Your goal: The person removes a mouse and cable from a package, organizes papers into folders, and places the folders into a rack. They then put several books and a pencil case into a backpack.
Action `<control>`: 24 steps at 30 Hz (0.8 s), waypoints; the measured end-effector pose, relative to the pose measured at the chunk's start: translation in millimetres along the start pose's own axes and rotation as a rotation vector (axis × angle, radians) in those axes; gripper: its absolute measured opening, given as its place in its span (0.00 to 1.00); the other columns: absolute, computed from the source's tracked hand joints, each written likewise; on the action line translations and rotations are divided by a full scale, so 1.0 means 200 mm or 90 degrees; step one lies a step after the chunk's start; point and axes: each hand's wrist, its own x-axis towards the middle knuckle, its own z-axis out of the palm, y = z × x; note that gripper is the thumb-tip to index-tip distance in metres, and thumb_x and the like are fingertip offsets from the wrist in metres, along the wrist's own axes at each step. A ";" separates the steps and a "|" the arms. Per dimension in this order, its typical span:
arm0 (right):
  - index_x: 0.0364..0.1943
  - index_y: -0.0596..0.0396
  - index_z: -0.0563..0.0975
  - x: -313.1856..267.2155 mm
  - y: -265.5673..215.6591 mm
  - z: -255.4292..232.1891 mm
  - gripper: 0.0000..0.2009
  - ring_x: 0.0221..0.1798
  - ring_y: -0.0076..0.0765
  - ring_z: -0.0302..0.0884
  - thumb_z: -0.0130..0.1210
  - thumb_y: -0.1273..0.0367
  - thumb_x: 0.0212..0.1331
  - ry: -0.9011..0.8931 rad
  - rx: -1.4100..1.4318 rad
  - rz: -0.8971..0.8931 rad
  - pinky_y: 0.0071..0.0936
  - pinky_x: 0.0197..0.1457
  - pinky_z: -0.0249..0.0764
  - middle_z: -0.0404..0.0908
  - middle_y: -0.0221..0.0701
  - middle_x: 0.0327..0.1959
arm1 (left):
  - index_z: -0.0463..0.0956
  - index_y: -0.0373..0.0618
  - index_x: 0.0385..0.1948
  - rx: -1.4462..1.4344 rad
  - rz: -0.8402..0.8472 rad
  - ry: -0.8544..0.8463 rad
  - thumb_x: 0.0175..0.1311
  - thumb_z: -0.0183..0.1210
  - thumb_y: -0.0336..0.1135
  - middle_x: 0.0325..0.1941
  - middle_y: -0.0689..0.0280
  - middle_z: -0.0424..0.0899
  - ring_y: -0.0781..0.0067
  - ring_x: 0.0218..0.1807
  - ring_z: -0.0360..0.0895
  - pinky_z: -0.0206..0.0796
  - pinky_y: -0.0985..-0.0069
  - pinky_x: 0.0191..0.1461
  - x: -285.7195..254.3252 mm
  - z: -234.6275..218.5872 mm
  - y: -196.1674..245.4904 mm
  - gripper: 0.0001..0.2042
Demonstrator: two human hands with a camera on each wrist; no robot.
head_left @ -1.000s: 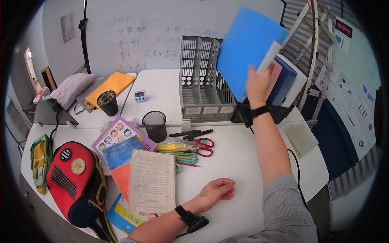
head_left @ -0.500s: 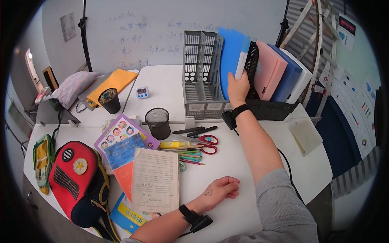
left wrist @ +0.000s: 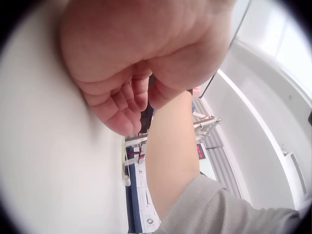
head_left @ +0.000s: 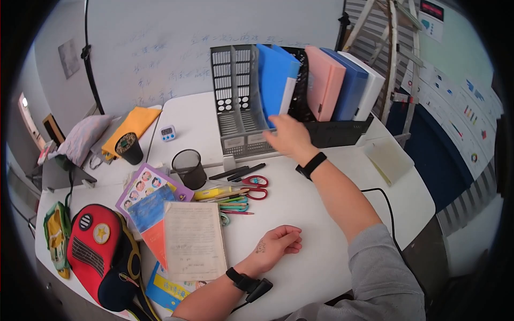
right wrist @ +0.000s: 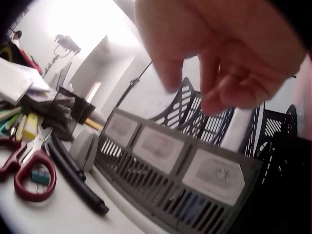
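A blue file folder point(head_left: 276, 80) with a white spine label stands in the right compartment of a grey slotted file rack point(head_left: 233, 142). Just in front of its spine is my right hand point(head_left: 292, 138), fingers loosely bent and holding nothing. The right wrist view shows that hand point(right wrist: 229, 53) above the rack's labelled front point(right wrist: 161, 148), with a gap between thumb and fingers. My left hand point(head_left: 274, 247) rests on the white table, its fingers loosely curled around nothing; the left wrist view shows the same hand point(left wrist: 141, 53) close up.
Right of the grey rack, a black rack point(head_left: 342, 132) holds pink point(head_left: 324, 80), dark blue point(head_left: 350, 88) and white point(head_left: 370, 91) file boxes. Scissors point(head_left: 256, 184), pens, a mesh cup point(head_left: 189, 170), an open book point(head_left: 194, 241) and a red backpack point(head_left: 96, 246) lie leftward. A cable point(head_left: 392, 214) runs at right.
The blue folder has come down from above the racks into the grey rack's right compartment. My right hand has let go of it and drawn slightly back. The left hand stays in place.
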 end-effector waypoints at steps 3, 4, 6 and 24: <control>0.45 0.55 0.80 -0.05 0.02 0.03 0.16 0.44 0.50 0.85 0.64 0.60 0.58 -0.211 -0.147 0.029 0.44 0.46 0.81 0.81 0.39 0.43 | 0.75 0.38 0.52 0.004 0.003 0.000 0.75 0.55 0.35 0.43 0.65 0.80 0.75 0.45 0.79 0.74 0.76 0.55 -0.01 -0.01 0.00 0.12; 0.44 0.56 0.79 -0.04 0.02 0.04 0.17 0.44 0.51 0.84 0.64 0.59 0.58 -0.216 -0.146 0.021 0.44 0.46 0.82 0.80 0.39 0.45 | 0.75 0.39 0.52 -0.001 0.009 0.000 0.75 0.55 0.35 0.43 0.65 0.80 0.74 0.45 0.79 0.74 0.76 0.55 0.00 -0.01 0.00 0.12; 0.43 0.56 0.78 -0.02 0.03 0.06 0.17 0.44 0.49 0.85 0.64 0.58 0.59 -0.230 -0.158 -0.008 0.43 0.46 0.82 0.79 0.39 0.45 | 0.75 0.39 0.52 0.005 0.013 -0.003 0.75 0.54 0.34 0.44 0.65 0.80 0.74 0.45 0.79 0.74 0.75 0.55 0.00 -0.01 -0.01 0.11; 0.40 0.56 0.78 -0.03 0.08 0.14 0.13 0.43 0.54 0.84 0.59 0.60 0.64 -0.205 -0.079 0.057 0.47 0.46 0.81 0.83 0.42 0.38 | 0.75 0.40 0.50 -0.022 0.037 0.005 0.76 0.52 0.32 0.43 0.64 0.83 0.74 0.44 0.80 0.75 0.74 0.52 -0.02 -0.02 -0.02 0.09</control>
